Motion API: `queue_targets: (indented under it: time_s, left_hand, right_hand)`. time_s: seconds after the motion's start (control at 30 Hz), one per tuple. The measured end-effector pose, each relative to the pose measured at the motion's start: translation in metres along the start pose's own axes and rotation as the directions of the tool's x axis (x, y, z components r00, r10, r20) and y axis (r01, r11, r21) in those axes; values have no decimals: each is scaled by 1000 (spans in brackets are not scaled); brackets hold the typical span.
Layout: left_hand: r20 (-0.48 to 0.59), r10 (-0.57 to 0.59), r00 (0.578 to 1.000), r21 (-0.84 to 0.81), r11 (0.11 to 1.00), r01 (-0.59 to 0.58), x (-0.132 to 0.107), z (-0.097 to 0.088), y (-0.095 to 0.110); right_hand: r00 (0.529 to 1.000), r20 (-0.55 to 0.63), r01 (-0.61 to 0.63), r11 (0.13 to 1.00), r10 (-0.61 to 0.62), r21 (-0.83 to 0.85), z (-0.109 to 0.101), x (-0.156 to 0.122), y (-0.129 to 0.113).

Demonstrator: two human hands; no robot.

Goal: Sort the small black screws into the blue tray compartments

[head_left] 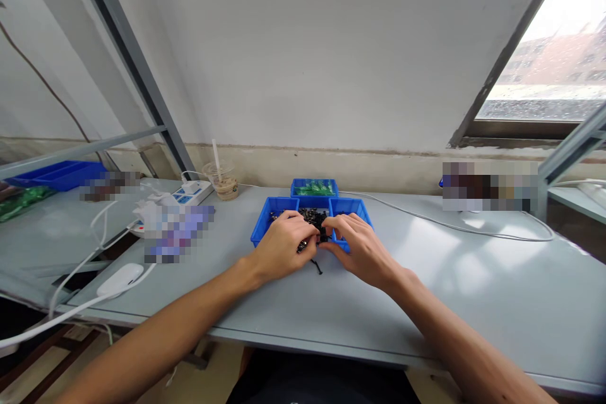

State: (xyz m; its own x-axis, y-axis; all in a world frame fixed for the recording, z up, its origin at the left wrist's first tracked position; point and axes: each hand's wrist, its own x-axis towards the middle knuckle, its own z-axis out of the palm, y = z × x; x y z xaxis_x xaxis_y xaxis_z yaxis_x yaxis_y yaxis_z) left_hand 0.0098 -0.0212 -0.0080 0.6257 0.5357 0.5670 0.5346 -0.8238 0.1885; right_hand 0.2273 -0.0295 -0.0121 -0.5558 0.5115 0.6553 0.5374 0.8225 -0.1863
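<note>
My left hand (pixel 283 243) and my right hand (pixel 354 242) meet over the near edge of a middle blue bin (pixel 312 217) full of small black parts. Both hands have their fingers curled and pinch a small black part (pixel 310 242) between them. A thin black piece (pixel 317 267) lies or hangs on the table just below the hands. A left blue bin (pixel 265 219) and a right blue bin (pixel 356 208) flank the middle one. Behind them stands another blue bin with green parts (pixel 314 187).
The grey table (pixel 440 278) carries a white cable (pixel 449 225) at the right, a power strip (pixel 192 192), a plastic cup with a straw (pixel 223 182), and a white device (pixel 120 279) at the left. A blue tray (pixel 59 174) sits on a side shelf.
</note>
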Motion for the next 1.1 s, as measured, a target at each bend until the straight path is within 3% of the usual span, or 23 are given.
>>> queue_targets:
  time_s: [0.2, 0.43, 0.6, 1.1]
  left_hand:
    - [54, 48, 997, -16, 999, -47, 1, -3, 4]
    - [25, -1, 1000, 6, 1000, 1, 0, -1, 1]
    - [47, 30, 998, -13, 999, -29, 1, -3, 4]
    - [40, -6, 999, 11, 1000, 5, 1, -1, 3]
  right_hand:
    - [998, 29, 59, 998, -58, -25, 2, 0, 3]
    - [999, 16, 46, 998, -45, -30, 1, 1, 1]
    - [999, -31, 29, 999, -30, -25, 0, 2, -1]
    - [1000, 29, 11, 999, -10, -39, 0, 3, 0]
